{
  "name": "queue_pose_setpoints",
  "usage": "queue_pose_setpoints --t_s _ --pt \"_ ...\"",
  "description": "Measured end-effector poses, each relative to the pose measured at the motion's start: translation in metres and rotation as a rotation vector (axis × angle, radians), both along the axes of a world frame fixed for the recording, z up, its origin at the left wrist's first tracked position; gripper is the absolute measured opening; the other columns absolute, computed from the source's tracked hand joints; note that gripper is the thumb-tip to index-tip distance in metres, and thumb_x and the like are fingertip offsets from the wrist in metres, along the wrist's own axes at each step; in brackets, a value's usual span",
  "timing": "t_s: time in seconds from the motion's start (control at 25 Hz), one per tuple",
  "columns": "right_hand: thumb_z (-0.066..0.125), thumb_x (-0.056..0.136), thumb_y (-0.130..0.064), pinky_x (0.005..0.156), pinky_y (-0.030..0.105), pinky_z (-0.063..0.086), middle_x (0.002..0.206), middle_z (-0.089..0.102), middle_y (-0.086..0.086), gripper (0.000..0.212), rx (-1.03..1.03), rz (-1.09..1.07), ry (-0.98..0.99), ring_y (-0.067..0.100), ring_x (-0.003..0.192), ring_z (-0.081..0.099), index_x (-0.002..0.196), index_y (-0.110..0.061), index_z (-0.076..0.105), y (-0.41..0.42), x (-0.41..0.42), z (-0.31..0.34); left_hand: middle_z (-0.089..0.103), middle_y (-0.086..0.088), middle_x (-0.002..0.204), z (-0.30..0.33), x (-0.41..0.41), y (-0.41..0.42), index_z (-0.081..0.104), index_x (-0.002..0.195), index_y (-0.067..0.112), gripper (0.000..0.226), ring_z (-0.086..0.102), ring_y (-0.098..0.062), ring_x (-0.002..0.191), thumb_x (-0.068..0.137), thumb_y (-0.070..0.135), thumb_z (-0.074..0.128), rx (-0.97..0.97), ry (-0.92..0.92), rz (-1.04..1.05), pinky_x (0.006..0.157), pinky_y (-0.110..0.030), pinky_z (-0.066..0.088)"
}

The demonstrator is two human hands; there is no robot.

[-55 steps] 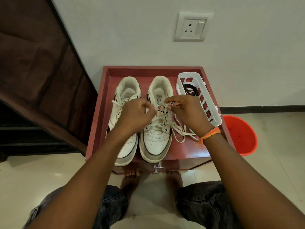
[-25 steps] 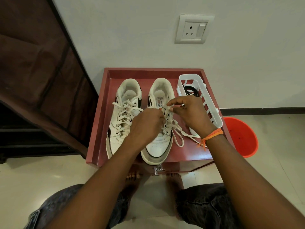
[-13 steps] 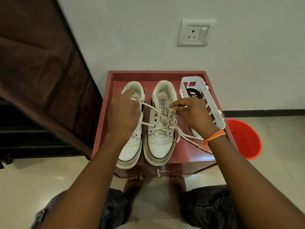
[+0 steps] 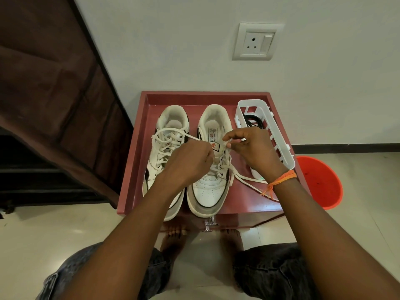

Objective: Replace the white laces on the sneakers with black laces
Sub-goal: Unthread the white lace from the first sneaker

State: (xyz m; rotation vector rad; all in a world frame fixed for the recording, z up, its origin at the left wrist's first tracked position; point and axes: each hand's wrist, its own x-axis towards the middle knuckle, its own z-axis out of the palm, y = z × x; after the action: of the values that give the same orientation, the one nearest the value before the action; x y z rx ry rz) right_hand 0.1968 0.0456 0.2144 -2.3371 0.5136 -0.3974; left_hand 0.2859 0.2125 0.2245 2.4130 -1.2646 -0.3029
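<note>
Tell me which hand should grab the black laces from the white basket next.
Right, probably. The right hand sits beside the white basket holding the black laces. The left hand is over the right sneaker, farther away. Both pinch the white lace.

Even, soft indoor light, fairly bright; wall at top evenly lit, no hard glare. Dim upper left: dark cabinet loses detail. Soft shadows under the shoes and beneath the table at frame centre. Faint sheen on floor, lower left. Wide-angle bowing at edges; forearms at bottom stretched, slightly soft. Centre sharp.
</note>
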Motion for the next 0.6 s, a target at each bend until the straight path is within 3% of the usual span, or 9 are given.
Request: queue_pose_setpoints --t_s 0.2,0.28,0.4,0.48,0.6 --pt "0.074 0.082 -0.007 0.076 0.013 0.048 0.095 0.075 0.002 0.014 0.011 -0.013 0.013 0.011 0.082 0.069 0.094 -0.014 0.076 0.0 0.001 0.0 0.062 0.009 0.073 0.031 0.024 0.028 0.063 0.095 0.024 0.017 0.061 -0.012 0.065 0.1 0.027 0.047 -0.137 -0.037 0.238 0.06 -0.033 0.048" --pt "0.074 0.081 -0.007 0.073 0.007 0.045 0.093 0.075 0.002 0.014 -0.005 -0.018 0.012 0.005 0.076 0.065 0.093 -0.014 0.077 0.0 0.002 -0.001 0.062 0.007 0.082 0.036 0.03 0.035 0.059 0.099 0.022 0.015 0.059 -0.015 0.073 0.102 0.024 0.045 -0.217 -0.085 0.39 0.063 -0.032 0.042" --pt "0.074 0.082 -0.006 0.069 -0.001 0.04 0.092 0.075 0.001 0.014 -0.012 -0.016 0.006 0.0 0.072 0.062 0.093 -0.014 0.077 0.001 0.001 0.001 0.063 0.002 0.088 0.036 0.026 0.031 0.058 0.099 0.019 0.015 0.06 -0.021 0.078 0.101 0.022 0.043 -0.381 -0.095 0.597 0.068 -0.037 0.048" --pt "0.074 0.082 -0.005 0.07 0.001 0.041 0.093 0.075 0.001 0.014 -0.009 -0.02 0.007 0.004 0.075 0.064 0.093 -0.013 0.077 0.001 0.001 0.001 0.064 0.0 0.089 0.029 0.02 0.023 0.056 0.113 0.018 0.018 0.06 -0.021 0.077 0.1 0.019 0.044 -0.355 -0.116 0.552 0.067 -0.039 0.051" --pt "0.074 0.082 -0.005 0.071 0.002 0.043 0.093 0.075 0.001 0.015 -0.012 -0.019 0.01 0.005 0.076 0.066 0.093 -0.014 0.077 0.002 0.002 0.001 0.064 0.0 0.086 0.011 0.004 0.006 0.047 0.133 0.023 0.039 0.062 -0.024 0.076 0.095 0.014 0.046 -0.187 -0.12 0.236 0.065 -0.04 0.053"
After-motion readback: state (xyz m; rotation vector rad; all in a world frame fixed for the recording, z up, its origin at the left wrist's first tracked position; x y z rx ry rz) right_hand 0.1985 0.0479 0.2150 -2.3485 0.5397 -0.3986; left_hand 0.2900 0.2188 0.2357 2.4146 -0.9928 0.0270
